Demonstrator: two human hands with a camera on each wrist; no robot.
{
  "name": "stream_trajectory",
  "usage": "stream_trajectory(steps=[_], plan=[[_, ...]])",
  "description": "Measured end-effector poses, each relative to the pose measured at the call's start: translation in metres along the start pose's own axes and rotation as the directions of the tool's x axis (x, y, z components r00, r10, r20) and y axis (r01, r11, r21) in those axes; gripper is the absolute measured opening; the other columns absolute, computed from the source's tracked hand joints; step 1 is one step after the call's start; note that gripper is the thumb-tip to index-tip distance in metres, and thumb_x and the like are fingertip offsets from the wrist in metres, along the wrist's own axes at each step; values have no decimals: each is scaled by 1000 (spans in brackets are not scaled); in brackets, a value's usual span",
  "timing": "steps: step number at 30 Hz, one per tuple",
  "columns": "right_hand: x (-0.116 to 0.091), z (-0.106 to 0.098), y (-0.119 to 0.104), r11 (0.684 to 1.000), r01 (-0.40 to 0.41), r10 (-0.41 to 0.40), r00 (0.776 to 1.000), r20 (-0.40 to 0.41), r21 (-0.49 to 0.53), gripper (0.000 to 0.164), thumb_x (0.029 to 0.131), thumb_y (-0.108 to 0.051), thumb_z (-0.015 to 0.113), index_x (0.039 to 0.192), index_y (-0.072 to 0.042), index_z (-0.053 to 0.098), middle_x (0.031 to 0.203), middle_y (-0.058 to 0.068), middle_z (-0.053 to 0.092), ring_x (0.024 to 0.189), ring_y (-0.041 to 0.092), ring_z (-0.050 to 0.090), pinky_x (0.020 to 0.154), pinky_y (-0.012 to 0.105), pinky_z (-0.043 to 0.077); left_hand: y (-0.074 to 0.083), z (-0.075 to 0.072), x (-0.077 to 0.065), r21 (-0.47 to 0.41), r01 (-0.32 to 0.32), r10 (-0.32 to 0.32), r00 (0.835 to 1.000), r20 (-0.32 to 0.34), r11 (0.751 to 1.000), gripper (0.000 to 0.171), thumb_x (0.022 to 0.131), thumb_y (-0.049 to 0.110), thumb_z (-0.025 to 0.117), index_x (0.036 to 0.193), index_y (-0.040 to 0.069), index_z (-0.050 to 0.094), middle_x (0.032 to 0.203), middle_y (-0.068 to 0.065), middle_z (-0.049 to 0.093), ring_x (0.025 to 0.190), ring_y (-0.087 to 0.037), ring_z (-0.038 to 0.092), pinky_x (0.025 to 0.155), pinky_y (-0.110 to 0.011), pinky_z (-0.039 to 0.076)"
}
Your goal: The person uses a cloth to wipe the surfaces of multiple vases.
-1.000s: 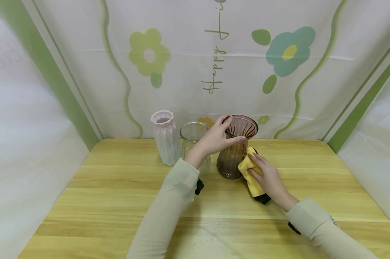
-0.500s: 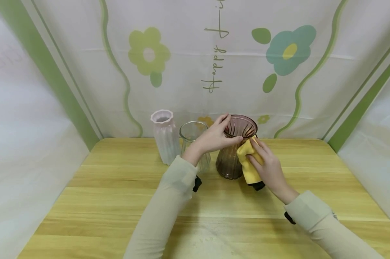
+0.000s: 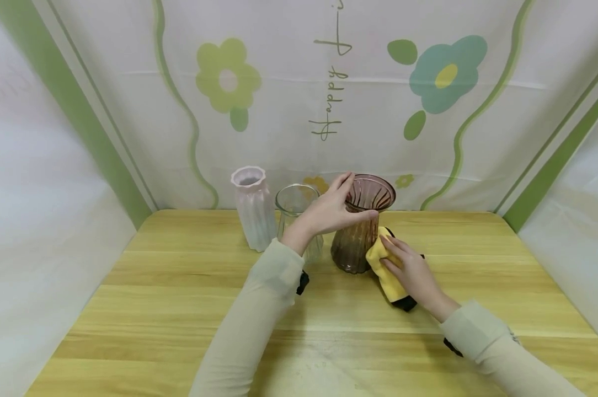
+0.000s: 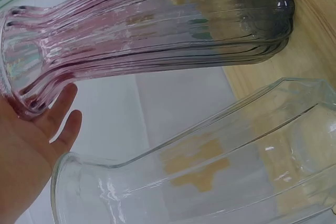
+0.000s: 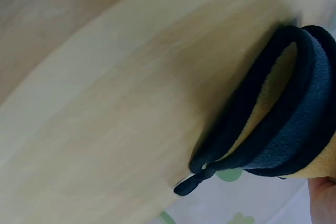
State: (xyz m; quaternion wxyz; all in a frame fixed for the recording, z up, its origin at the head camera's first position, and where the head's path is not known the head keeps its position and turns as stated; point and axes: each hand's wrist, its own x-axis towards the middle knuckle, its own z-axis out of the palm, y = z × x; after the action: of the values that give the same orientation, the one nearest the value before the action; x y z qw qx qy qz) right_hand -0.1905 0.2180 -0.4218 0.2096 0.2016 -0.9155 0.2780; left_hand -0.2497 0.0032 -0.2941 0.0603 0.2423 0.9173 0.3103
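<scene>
A ribbed glass vase [image 3: 348, 251], pinkish at its flared rim and smoky brown toward the base, stands upright on the wooden table. My left hand [image 3: 329, 211] grips it at the neck and rim, thumb on the near side and fingers at the far left. In the left wrist view the purple vase [image 4: 131, 35] meets the hand [image 4: 29, 156] at its rim. My right hand [image 3: 414, 274] holds a folded yellow cloth [image 3: 390, 278] with dark edging against the vase's lower right side. The right wrist view shows the cloth's dark blue trim [image 5: 294, 124] close up.
A clear glass vase [image 3: 313, 251] stands just left of the purple one, partly behind my left forearm. Further left is a white-pink fluted vase [image 3: 256, 220]. A printed fabric backdrop [image 3: 279, 110] rises behind the wooden table [image 3: 180, 320].
My right hand and the cloth moved up toward the vase's rim, then back down to its lower right side. My left hand keeps its hold on the rim, and the vases stay put.
</scene>
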Motion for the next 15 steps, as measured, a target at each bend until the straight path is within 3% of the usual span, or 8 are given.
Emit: stream_trajectory(steps=[3,6,15], plan=[[-1,0,0,1000,-14,14,1000,28,-2,52,82,0,70,132,3,54,129,28,56,113,46,57,91,54,50,2,1,-1,10,9,-9,999,-44,1000,102,81,65,62,155,22,6,162,-1,6,140,-29,37,106,-48,43],[-1,1,1,1000,4,-4,1000,6,-11,52,81,1,71,131,3,55,128,28,56,111,45,58,89,53,51,4,2,-2,29,11,-8,996,-89,1000,102,80,65,63,155,19,12,160,-4,12,143,-27,30,110,-46,38],[11,-5,-4,994,105,-105,984,-146,-8,53,75,6,75,125,5,59,124,28,59,101,44,64,78,48,55,6,3,-2,90,-3,14,993,-121,996,95,83,63,61,153,13,21,158,-4,23,144,-26,29,115,-46,33]])
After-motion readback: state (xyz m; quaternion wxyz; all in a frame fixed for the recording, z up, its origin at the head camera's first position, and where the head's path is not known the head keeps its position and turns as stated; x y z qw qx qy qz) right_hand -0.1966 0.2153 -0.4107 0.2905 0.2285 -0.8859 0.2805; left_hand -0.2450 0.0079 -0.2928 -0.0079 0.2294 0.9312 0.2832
